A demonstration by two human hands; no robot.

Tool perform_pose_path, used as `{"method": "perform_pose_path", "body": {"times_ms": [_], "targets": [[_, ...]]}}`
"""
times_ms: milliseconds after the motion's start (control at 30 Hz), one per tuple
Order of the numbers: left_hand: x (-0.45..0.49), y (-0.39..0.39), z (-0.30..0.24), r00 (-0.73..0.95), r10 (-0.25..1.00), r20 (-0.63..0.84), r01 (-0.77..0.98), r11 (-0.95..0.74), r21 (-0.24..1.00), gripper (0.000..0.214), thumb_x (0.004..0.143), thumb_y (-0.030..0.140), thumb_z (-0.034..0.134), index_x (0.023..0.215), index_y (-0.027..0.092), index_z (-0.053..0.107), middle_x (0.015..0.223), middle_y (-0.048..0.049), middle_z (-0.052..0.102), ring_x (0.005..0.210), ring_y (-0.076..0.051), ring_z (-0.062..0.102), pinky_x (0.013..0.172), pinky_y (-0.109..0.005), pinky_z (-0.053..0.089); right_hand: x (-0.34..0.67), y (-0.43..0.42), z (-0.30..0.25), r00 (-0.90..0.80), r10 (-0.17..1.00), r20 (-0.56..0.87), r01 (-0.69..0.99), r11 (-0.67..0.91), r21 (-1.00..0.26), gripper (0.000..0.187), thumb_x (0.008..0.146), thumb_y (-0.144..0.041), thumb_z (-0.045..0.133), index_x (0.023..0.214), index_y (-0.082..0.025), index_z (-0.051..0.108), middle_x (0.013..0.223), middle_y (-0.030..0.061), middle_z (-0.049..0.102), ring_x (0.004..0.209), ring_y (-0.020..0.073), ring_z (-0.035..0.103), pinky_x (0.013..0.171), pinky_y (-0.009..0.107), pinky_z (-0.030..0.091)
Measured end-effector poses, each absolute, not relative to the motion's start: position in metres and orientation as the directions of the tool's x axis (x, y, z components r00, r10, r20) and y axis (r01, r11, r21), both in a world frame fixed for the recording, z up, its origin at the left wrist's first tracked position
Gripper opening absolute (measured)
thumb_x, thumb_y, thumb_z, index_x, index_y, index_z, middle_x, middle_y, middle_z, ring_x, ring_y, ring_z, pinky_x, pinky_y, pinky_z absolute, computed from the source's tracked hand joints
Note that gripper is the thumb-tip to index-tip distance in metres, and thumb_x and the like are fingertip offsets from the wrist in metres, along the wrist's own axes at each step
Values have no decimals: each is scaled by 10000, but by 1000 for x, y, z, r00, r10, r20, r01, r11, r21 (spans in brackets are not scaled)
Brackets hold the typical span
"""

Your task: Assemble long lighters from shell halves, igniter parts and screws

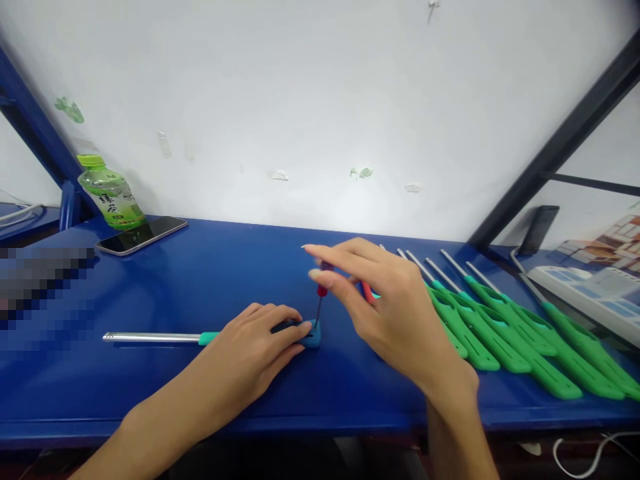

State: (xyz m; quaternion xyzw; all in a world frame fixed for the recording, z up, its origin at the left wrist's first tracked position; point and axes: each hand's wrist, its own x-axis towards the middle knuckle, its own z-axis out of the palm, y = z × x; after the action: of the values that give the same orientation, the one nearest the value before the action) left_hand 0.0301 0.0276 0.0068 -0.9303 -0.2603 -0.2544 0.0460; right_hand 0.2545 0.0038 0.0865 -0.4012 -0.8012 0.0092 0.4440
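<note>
My left hand point(263, 343) lies over a long-necked utility lighter point(313, 339) and presses it against the table. The lighter's blue handle end shows past my fingertips; its silver tube point(153, 338) and a teal collar stick out to the left. Between the thumb and fingers of my right hand point(395, 303) is a small screwdriver point(322, 291) with a red and dark handle. Its thin shaft points down, tip at the blue handle's end. My palm hides the lighter's middle. Behind my right hand, a red curved thing point(369, 292) is partly hidden.
Several green lighters point(510, 347) lie side by side at the right on the blue table point(225, 267). At the back left, a phone point(143, 235) lies before a green-capped bottle point(111, 193). A blurred dark object point(40, 273) is at the left edge. A white wall stands behind.
</note>
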Motion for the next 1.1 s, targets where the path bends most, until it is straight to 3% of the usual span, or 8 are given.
{"method": "perform_pose_path", "body": {"times_ms": [100, 267, 400, 467, 633, 833, 967, 1100], "targets": [[30, 28, 6, 733, 473, 489, 513, -856, 59, 398, 1184, 311, 350, 1273, 224, 728, 1186, -77, 761, 998, -269, 751, 874, -447, 542, 255, 4, 87, -358, 656, 664, 533, 728, -431, 358, 1082, -63, 575, 1385, -187, 720, 1145, 9, 797, 1023, 107, 731, 930, 213, 544], [30, 27, 5, 733, 480, 482, 514, -855, 70, 368, 1174, 294, 382, 1299, 224, 721, 1184, -82, 760, 998, -286, 745, 874, -467, 554, 253, 3, 87, -287, 650, 704, 619, 686, -381, 166, 997, -220, 779, 1153, -247, 829, 957, -6, 727, 799, 122, 674, 719, 231, 554], [31, 26, 6, 726, 489, 484, 523, -849, 73, 370, 1171, 268, 385, 1275, 232, 738, 1181, -72, 765, 989, -269, 752, 888, -456, 556, 255, 2, 87, -367, 663, 653, 506, 731, -457, 363, 1088, -103, 569, 1369, -256, 740, 1217, 15, 765, 1013, 134, 719, 898, 261, 591], [31, 26, 6, 722, 490, 488, 522, -849, 80, 361, 1169, 260, 392, 1276, 236, 736, 1182, -69, 767, 991, -262, 752, 887, -445, 556, 256, 1, 88, -406, 664, 628, 448, 744, -496, 422, 1085, -51, 522, 1372, -276, 735, 1186, -3, 772, 1004, 123, 720, 910, 257, 590], [29, 27, 4, 722, 473, 506, 506, -859, 80, 343, 1171, 273, 386, 1288, 238, 706, 1234, -90, 750, 988, -261, 737, 864, -442, 553, 256, -2, 91, -363, 700, 616, 499, 704, -506, 142, 996, -225, 778, 1110, -281, 842, 925, -18, 677, 800, 115, 660, 720, 224, 559], [29, 24, 7, 712, 535, 456, 528, -835, 155, 304, 1156, 268, 433, 1281, 262, 710, 1230, -60, 745, 1022, -285, 716, 859, -449, 555, 260, -3, 93, -367, 728, 579, 460, 683, -568, 297, 1116, -161, 541, 1276, -274, 764, 1212, 6, 778, 1018, 150, 732, 908, 293, 574], [29, 22, 8, 717, 535, 447, 523, -837, 162, 297, 1150, 282, 452, 1252, 237, 727, 1234, -75, 741, 1029, -292, 712, 891, -468, 550, 262, -2, 95, -350, 734, 583, 526, 668, -526, 238, 1089, -136, 598, 1147, -273, 784, 986, -23, 772, 887, 136, 706, 805, 270, 538], [29, 22, 9, 718, 536, 444, 526, -836, 157, 286, 1149, 309, 470, 1272, 242, 720, 1233, -69, 740, 1051, -289, 707, 918, -465, 543, 259, -1, 96, -309, 713, 629, 617, 654, -437, 85, 1011, -254, 770, 939, -279, 807, 825, -44, 666, 682, 107, 578, 651, 251, 460]]}}
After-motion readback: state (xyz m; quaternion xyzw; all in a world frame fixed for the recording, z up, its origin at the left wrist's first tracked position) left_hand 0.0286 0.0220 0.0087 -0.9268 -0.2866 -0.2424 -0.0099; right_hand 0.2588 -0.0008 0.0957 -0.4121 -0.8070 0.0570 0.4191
